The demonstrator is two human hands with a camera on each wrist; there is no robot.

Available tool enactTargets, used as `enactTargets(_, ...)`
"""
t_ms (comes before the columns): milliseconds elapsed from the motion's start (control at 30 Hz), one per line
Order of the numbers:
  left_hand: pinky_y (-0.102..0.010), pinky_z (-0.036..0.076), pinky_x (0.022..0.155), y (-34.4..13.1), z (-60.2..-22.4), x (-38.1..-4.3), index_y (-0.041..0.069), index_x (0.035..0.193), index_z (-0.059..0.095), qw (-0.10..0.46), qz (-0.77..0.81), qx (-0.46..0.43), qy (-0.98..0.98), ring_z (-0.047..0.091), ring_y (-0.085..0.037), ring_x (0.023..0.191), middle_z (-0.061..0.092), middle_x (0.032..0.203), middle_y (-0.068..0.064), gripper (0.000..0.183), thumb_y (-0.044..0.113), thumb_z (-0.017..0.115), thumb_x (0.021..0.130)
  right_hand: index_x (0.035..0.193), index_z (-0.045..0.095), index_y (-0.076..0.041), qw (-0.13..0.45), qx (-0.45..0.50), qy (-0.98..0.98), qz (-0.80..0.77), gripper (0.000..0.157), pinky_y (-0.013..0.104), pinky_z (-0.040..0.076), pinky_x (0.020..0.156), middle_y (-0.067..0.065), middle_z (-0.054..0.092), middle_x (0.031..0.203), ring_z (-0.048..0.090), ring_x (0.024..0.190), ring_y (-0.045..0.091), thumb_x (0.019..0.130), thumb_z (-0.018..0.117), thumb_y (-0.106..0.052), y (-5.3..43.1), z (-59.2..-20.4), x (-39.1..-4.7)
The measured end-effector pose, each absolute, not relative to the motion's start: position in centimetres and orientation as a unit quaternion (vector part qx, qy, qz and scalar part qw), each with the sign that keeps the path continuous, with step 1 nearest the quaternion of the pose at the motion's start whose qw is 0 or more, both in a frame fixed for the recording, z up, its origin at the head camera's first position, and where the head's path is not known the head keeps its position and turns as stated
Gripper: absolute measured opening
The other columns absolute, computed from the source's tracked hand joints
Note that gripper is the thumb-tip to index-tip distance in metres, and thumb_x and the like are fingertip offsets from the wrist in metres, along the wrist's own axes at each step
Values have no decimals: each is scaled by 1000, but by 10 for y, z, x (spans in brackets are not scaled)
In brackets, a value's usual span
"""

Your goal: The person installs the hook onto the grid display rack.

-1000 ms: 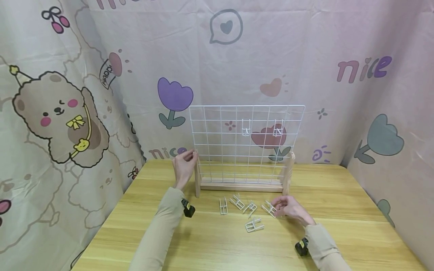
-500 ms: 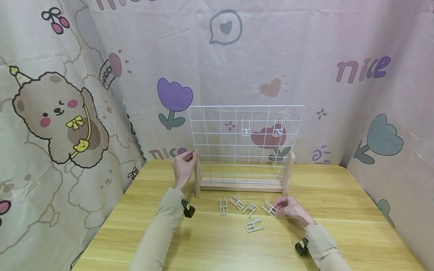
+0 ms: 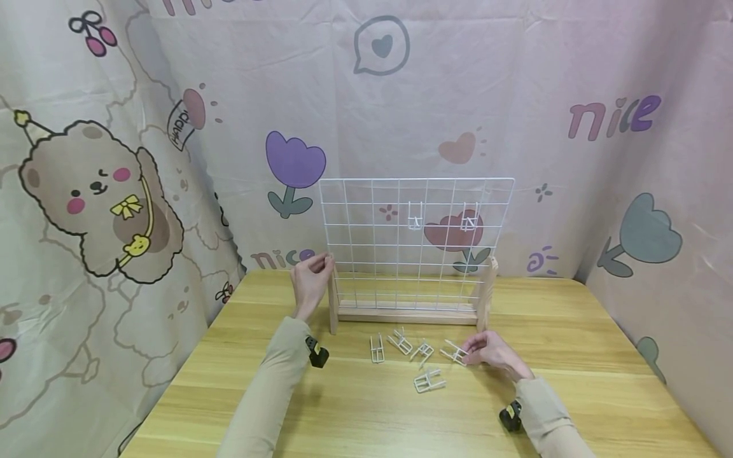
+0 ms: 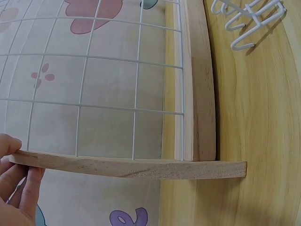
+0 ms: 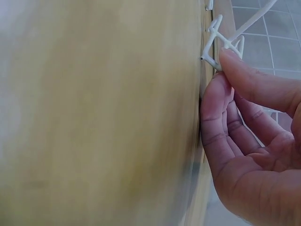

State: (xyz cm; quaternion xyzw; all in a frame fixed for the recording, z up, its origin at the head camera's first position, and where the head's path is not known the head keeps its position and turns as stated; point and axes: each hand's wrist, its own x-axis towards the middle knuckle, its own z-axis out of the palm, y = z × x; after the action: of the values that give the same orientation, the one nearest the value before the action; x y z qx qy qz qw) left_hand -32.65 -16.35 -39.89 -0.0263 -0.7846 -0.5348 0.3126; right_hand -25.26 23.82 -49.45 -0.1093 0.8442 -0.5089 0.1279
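In the head view my left hand (image 3: 311,284) pinches the top of the left wooden post (image 3: 334,304) of a stand. The left wrist view shows thumb and fingers on both sides of that post (image 4: 131,168). A white wire grid panel (image 3: 417,179) stands upright in the wooden base (image 3: 408,315). My right hand (image 3: 495,355) pinches one end of a white wire hook (image 3: 455,353) low over the table. In the right wrist view the hook (image 5: 220,35) sits between thumb and forefinger, its far part cut off by the frame's edge.
Several loose white hooks, such as one hook (image 3: 428,383) nearest me, lie before the stand. Two hooks hang on the grid, a left one (image 3: 415,226) and a right one (image 3: 469,226). The wooden table (image 3: 355,413) meets a printed curtain (image 3: 366,114) behind.
The hook at my right hand has turned slightly, and its near end has shifted a little toward the fingers. My left hand stays on the post.
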Motion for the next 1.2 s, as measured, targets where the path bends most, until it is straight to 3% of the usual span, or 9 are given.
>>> enactTargets(333,-41,64,82,-165,-399,-327,1,113,75,309,-532,-27,-788,77,-30,95,77,107,-19,26,16,74,91,100,65,14,133,-74,842,-518,25,22,55,64,4,70,81,61,73,12,80,74,3,236,-491,-250)
enactTargets(533,-40,64,81,-164,-398,-325,0,113,75,313,-527,-28,-789,77,-32,95,76,107,-20,26,16,73,92,101,64,14,147,-63,822,-547,24,22,59,65,0,68,79,64,70,10,81,73,4,235,-491,-250)
enactTargets(833,-41,64,80,-163,-397,-326,-1,111,75,317,-532,-31,-784,77,-33,93,76,106,-21,25,14,73,91,107,61,16,152,-63,793,-587,32,25,63,74,7,69,87,67,76,11,81,73,3,231,-489,-250)
enactTargets(1200,-38,64,81,-164,-399,-325,-1,112,75,318,-529,-35,-786,77,-31,94,77,105,-20,26,17,71,93,112,62,14,134,-82,789,-594,36,27,63,78,2,68,92,68,81,14,83,75,-2,224,-481,-250)
